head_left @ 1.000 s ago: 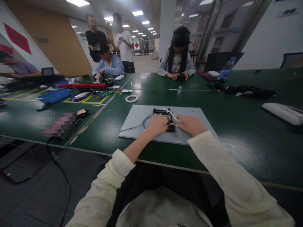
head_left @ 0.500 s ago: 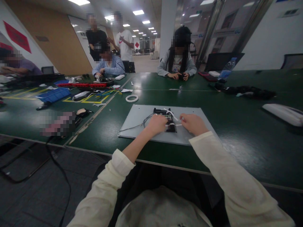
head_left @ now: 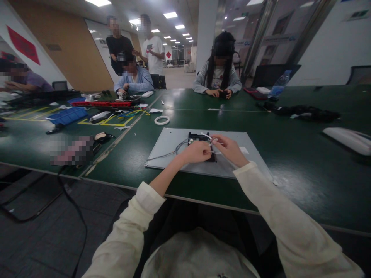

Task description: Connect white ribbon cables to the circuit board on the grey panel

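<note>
A flat grey panel (head_left: 162,143) lies on the green table with a black device (head_left: 198,135) in its middle. My left hand (head_left: 195,152) rests over the device, fingers closed at a thin white strip (head_left: 212,151). From the right, my right hand (head_left: 228,148) reaches in, thumb and fingers pinched on a white strip (head_left: 206,135) above the device. The fingertips of both hands nearly meet. Whether these are two strips or one is unclear. A grey cable (head_left: 162,156) runs from the device to the panel's left edge. My hands cover much of the device.
A roll of white tape (head_left: 162,120) lies beyond the panel. At left are a blue tray (head_left: 68,116), coloured wires (head_left: 127,114) and a pink and black item (head_left: 74,150). A water bottle (head_left: 279,85) and black bundle (head_left: 307,112) lie right. People sit opposite.
My right hand has moved left and inward, from beside the device to the white strip over it. My left hand has shifted slightly right. A white patch on the panel is now uncovered.
</note>
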Motion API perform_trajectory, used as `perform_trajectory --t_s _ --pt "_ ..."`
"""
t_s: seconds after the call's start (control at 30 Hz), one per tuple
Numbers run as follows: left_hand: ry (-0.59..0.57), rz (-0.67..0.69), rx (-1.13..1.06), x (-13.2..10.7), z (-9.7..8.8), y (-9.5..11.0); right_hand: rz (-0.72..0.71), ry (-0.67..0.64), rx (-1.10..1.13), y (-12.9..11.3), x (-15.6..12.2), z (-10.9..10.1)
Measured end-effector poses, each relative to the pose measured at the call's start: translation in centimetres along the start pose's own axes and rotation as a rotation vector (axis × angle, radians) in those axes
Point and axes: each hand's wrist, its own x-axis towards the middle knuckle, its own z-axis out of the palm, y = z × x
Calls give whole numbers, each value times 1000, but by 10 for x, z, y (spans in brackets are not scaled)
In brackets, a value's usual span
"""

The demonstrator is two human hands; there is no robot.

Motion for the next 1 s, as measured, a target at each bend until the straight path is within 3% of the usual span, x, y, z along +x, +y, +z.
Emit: perform_trajectory --t_s 0.27,0.53,0.77,1.0 --pt "87 -52 -294 -2 -4 -2 -9 131 18 5 3 -2" --pt "246 -331 -595 -2 -4 -8 59 269 78 6 4 -5" --pt "435 -430 -482 1 0 -20 74 252 148 1 2 -3" --pt "454 -460 -354 0 -1 -20 91 238 192 2 2 3"
